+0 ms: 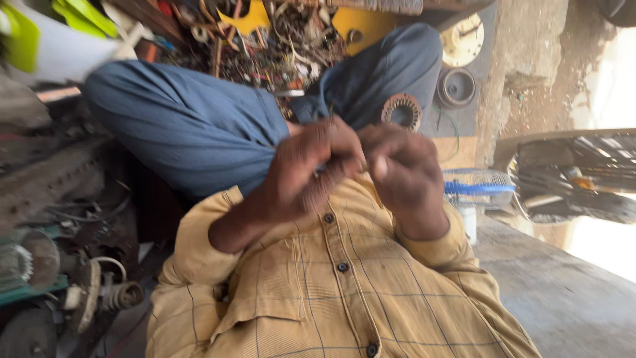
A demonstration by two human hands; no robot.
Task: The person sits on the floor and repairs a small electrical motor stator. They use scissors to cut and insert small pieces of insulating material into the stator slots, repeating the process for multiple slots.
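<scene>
My left hand (301, 174) and my right hand (403, 178) meet in front of my chest, above my yellow checked shirt (331, 292). The fingers of both hands are curled and pinch a small thin wire-like piece (362, 167) between them. Blur hides what the piece is. My legs in blue trousers (192, 126) are folded beyond the hands. A round motor stator with copper windings (401, 111) lies just past my right hand, by the knee.
A heap of scrap wires and metal parts (265, 40) lies beyond my legs. Old motor parts and coils (59, 272) are piled at the left. A small fan with a blue blade (478, 189) and a motorcycle (576, 179) stand at the right on concrete.
</scene>
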